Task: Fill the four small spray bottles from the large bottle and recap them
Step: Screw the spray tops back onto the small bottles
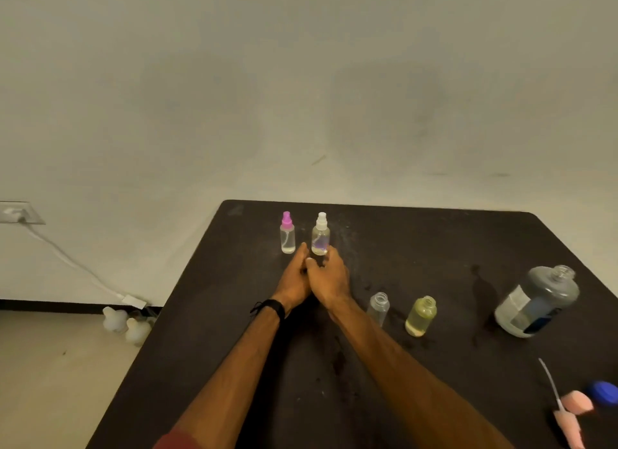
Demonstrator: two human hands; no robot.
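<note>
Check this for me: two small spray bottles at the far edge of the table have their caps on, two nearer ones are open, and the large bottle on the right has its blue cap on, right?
Not quite. In the head view the large bottle stands uncapped, its threaded neck bare; the blue cap lies on the table near the right edge. The rest holds: the pink-capped bottle and white-capped bottle are closed, the clear bottle and yellowish bottle open.

4 small bottles (288,233), 1 large bottle (537,301), approx 3 loose caps (576,403).
</note>
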